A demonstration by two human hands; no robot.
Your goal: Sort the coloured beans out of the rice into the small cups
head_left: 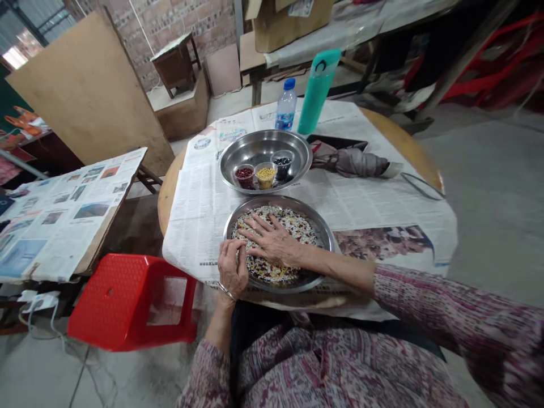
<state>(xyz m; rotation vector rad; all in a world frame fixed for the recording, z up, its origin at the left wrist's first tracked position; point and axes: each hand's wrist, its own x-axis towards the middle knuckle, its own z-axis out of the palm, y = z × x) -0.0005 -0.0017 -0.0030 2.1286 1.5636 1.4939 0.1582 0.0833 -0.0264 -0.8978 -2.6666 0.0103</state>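
A steel pan (323,230) full of mixed beans sits on the newspaper-covered round table in front of me. My right hand (272,241) lies flat on the beans with its fingers spread toward the left. My left hand (232,266) is curled over the pan's near left rim, its fingers closed; whether they hold any beans is hidden. Behind this pan stands a second steel pan (238,148) with three small cups: red beans (245,174), yellow beans (266,174) and black beans (282,164).
A water bottle (285,110) and a teal flask (318,90) stand at the table's far side, a folded umbrella (352,163) to the right. A red plastic stool (127,300) is at my left, beside another newspaper-covered table (59,215).
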